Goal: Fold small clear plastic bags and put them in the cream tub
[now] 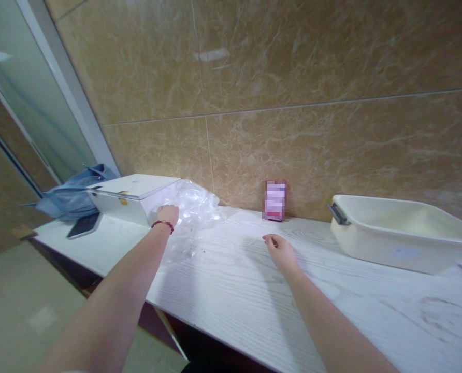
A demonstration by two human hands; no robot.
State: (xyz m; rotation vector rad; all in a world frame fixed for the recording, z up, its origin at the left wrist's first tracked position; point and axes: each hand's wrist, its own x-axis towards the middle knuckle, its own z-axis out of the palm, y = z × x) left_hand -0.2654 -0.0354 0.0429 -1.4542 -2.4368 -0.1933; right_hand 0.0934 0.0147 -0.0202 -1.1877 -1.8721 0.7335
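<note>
My left hand point(168, 214) is closed at the left side of a crumpled clear plastic bag point(196, 204), gripping its edge, though the fingertips are hidden. A red beaded bracelet point(163, 224) circles that wrist. Right beside this hand is a white box point(122, 209) with its lid down. My right hand point(280, 251) hovers low above the table, its fingers curled together and nothing visible in them. Beyond it, a small upright card or pack point(275, 200), blurred out, leans against the wall.
A cream plastic bin point(394, 248) with a grey handle stands at the right. On the left lie a dark-screened phone or tablet point(84, 226) and a blue bag point(71, 194). The white wood-grain table point(223, 280) meets a brown tiled wall point(254, 140) behind.
</note>
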